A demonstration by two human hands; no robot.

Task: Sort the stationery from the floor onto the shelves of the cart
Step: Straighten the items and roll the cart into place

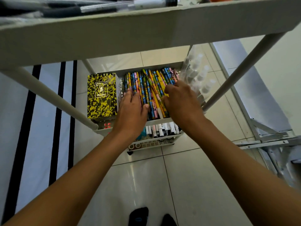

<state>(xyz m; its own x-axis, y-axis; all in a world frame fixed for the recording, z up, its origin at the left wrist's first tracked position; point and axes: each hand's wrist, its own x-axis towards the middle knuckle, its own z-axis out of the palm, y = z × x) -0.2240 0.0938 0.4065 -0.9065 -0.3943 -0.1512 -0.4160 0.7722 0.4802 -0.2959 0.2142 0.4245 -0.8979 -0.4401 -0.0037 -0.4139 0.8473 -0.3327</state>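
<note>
A white cart (pixel 162 121) stands on the tiled floor, seen from above. Its middle shelf holds a pile of colourful patterned pencils (pixel 151 85) and a yellow-and-black spiral notebook (pixel 101 95) at the left. My left hand (pixel 132 111) lies flat with straight fingers on the left side of the pencils. My right hand (pixel 180 101) rests on the right side of the pile with its fingers curled down into the pencils; whether it grips any is hidden. The top shelf (pixel 146 25) holds pens with black grips (pixel 97 8).
A lower shelf shows white markers (pixel 164 129), and tape rolls (pixel 134 146) lie below that. A clear plastic packet (pixel 197 75) leans at the cart's right side. A striped mat (pixel 40 128) lies left, a folded white metal frame (pixel 268 139) right. My feet (pixel 151 216) stand on tiles.
</note>
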